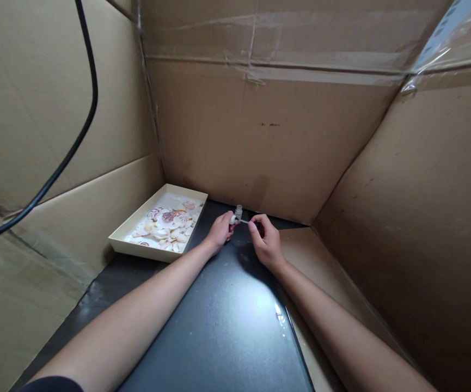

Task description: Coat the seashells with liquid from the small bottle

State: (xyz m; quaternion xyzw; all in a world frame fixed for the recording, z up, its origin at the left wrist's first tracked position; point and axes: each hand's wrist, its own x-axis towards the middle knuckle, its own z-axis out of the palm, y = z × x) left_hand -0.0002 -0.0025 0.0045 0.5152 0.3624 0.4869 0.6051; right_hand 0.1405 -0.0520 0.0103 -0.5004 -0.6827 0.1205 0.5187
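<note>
Pinched in the fingers of my left hand (pixel 220 231) is a small white shell-like piece (pixel 232 219); its exact kind is too small to tell. My right hand (pixel 267 243) holds a thin pale stick (pixel 244 221) between thumb and index finger. The stick points left toward the white piece, and its tip shows dark there; I cannot tell whether the two touch. Just behind the fingertips stands a small clear bottle (pixel 239 210), upright, with its lower part partly hidden. Both hands are close together over the far end of the dark table (pixel 219 326).
Left of my hands, a cream tray (pixel 137 250) holds many seashells (pixel 170 223) on a pale sheet. Cardboard walls (pixel 235 141) enclose the table on the left, back and right. A black cable (pixel 92 81) hangs at upper left. Flat cardboard (pixel 312 256) lies along the table's right edge.
</note>
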